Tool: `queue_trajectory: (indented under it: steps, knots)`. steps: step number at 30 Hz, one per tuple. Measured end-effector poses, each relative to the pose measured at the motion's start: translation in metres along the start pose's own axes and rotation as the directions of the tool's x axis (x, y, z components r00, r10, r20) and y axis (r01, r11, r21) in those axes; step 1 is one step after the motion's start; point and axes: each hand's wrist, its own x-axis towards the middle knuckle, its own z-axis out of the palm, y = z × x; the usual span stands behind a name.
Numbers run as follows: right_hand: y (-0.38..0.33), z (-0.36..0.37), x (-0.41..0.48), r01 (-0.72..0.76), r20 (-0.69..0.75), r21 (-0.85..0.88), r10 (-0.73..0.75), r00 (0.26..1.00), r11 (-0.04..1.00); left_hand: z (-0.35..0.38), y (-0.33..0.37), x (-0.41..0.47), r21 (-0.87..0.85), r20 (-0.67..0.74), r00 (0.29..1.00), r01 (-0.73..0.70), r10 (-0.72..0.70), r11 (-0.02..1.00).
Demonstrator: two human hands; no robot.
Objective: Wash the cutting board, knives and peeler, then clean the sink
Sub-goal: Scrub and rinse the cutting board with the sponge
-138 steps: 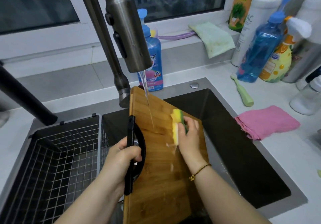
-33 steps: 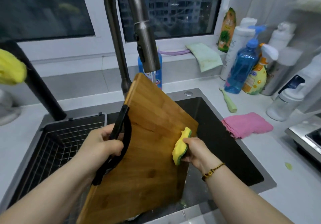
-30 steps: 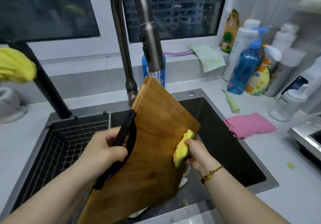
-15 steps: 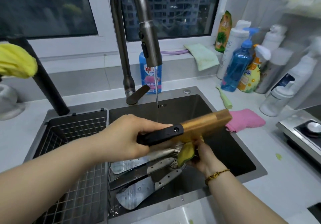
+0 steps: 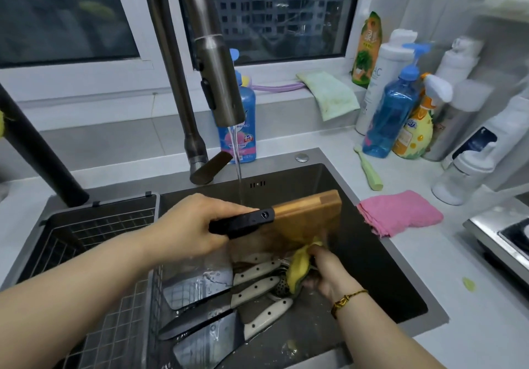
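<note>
Bamboo showed me mostly its edge: I had swung the rectangular wooden cutting board (image 5: pixel 307 214) from standing on end to lying nearly level over the dark steel sink (image 5: pixel 372 254). My left hand (image 5: pixel 197 225) gripped its black side handle (image 5: pixel 243 221). My right hand (image 5: pixel 323 271), now below the board, clutched the yellow sponge (image 5: pixel 297 268) up against the underside, as far as the blur let me tell. I judged one face scrubbed and the other begun. Several white-handled knives (image 5: pixel 254 290) lay uncovered on the sink floor, unwashed, I supposed; I saw no peeler.
</note>
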Motion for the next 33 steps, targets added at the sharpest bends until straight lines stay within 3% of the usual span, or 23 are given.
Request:
queue_trajectory:
  steps: [5,9,14,18,21,23,26,30,33]
  knots:
    - [-0.012,-0.020,-0.006,0.089,-0.070,-0.264,-0.111,0.991,0.960,-0.013,-0.009,0.007,-0.016,-0.035,0.999,0.013,-0.014,1.000]
    - [-0.033,-0.050,-0.038,0.204,-0.103,-0.523,-0.299,0.949,0.827,-0.018,-0.013,0.011,-0.026,-0.044,0.999,0.030,-0.031,0.999]
    - [-0.056,-0.053,-0.079,0.424,-0.097,-0.401,-0.498,0.862,0.812,-0.009,-0.010,0.013,-0.020,0.055,0.996,0.068,-0.067,0.997]
    - [-0.068,-0.027,-0.105,0.606,0.125,-0.511,-0.645,0.754,0.610,0.000,0.001,0.011,0.040,0.124,0.985,0.115,-0.119,0.993]
    - [-0.071,-0.014,-0.115,0.647,0.352,-0.627,-0.583,0.733,0.434,0.011,0.004,0.011,0.178,0.171,0.977,0.093,-0.124,0.980]
    - [-0.069,-0.008,-0.118,0.661,0.489,-0.705,-0.500,0.715,0.256,0.017,0.003,0.010,0.239,0.140,0.980,0.106,-0.142,0.965]
    - [-0.064,-0.004,-0.121,0.659,0.581,-0.749,-0.407,0.705,0.073,0.022,0.000,0.005,0.284,0.076,0.984,0.136,-0.163,0.949]
    - [-0.058,-0.004,-0.122,0.641,0.636,-0.767,-0.180,0.751,-0.034,0.026,-0.003,-0.011,0.392,-0.180,0.968,0.232,-0.173,0.890]
    - [-0.049,0.001,-0.119,0.620,0.636,-0.770,-0.272,0.723,-0.150,0.035,-0.006,-0.017,0.506,-0.368,0.913,0.357,-0.178,0.785]
